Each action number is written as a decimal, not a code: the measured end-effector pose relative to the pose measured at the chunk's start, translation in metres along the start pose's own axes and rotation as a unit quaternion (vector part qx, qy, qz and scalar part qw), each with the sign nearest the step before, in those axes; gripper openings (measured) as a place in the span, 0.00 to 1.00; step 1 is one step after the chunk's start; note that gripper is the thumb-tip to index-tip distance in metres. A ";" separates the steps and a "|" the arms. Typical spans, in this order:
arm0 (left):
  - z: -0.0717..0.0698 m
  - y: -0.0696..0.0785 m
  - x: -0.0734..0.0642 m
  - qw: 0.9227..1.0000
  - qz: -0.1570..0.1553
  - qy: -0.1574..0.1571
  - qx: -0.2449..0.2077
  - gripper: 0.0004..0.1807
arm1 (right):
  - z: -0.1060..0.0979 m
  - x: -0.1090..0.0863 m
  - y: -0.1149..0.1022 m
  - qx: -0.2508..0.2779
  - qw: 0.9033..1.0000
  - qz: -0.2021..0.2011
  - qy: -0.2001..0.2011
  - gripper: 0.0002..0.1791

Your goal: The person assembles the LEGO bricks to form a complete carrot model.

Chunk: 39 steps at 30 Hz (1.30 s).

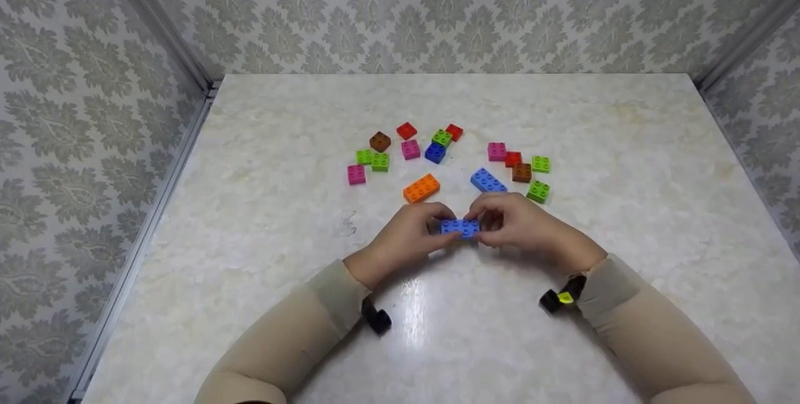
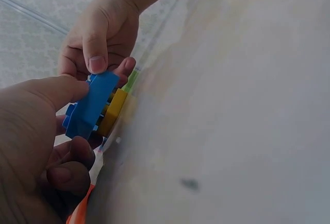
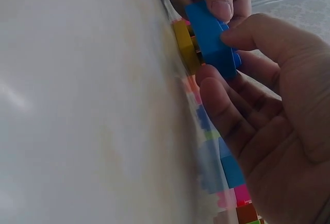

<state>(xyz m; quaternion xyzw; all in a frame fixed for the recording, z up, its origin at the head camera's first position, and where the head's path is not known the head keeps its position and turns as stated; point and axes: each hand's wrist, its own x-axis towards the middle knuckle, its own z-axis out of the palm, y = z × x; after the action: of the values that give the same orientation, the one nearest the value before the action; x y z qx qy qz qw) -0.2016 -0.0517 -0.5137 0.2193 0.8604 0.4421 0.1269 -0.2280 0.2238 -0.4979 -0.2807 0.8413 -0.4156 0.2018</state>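
Both hands hold a blue brick with two rows of studs, close over the table in front of the person. At its left end, the left hand pinches it between thumb and fingers. The right hand grips the other end the same way. Directly under the blue brick is a yellow brick, its studs facing the blue brick's underside with a narrow gap showing between them. In the right wrist view the yellow brick shows on the table side; from the head it is hidden.
Just beyond the hands lie an orange brick and another blue brick. Farther back are several small bricks, among them a brown one, a dark blue one and a pink one. Patterned walls border the table.
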 end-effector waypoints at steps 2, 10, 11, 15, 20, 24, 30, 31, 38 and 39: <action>0.000 0.000 0.000 1.000 -0.001 0.000 0.002 0.14 | -0.001 0.000 -0.001 0.000 1.000 0.002 -0.002 0.17; 0.001 0.000 -0.001 1.000 0.011 0.005 0.004 0.13 | -0.001 0.001 0.003 0.009 1.000 -0.002 -0.010 0.17; 0.001 0.000 -0.001 1.000 0.009 0.005 0.003 0.13 | -0.001 0.000 0.003 0.008 1.000 -0.001 -0.011 0.17; 0.001 0.000 0.000 1.000 0.004 0.003 -0.001 0.14 | -0.002 0.000 0.002 0.007 1.000 0.001 -0.013 0.18; 0.001 0.000 0.000 1.000 0.007 -0.001 -0.006 0.13 | -0.004 -0.002 -0.001 0.006 1.000 0.004 -0.014 0.18; 0.001 0.001 -0.001 1.000 0.004 -0.004 -0.001 0.13 | -0.004 -0.002 -0.002 0.004 1.000 0.009 -0.016 0.18; 0.001 0.001 0.001 1.000 -0.006 -0.007 0.007 0.13 | -0.005 -0.001 -0.002 0.001 1.000 0.018 -0.022 0.18; 0.001 0.001 0.001 1.000 -0.005 -0.006 0.010 0.13 | -0.005 -0.001 -0.002 0.000 1.000 0.019 -0.022 0.17; 0.000 0.005 0.002 1.000 0.001 -0.001 0.027 0.13 | -0.006 -0.001 -0.002 -0.007 1.000 0.010 -0.020 0.16; 0.000 0.006 0.002 1.000 0.000 -0.002 0.027 0.13 | -0.006 -0.001 -0.002 -0.011 1.000 0.009 -0.019 0.16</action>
<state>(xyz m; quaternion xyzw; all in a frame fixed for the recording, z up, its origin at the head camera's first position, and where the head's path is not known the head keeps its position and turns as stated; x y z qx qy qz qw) -0.2014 -0.0476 -0.5089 0.2238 0.8719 0.4180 0.1221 -0.2300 0.2262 -0.4928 -0.2831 0.8444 -0.3991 0.2181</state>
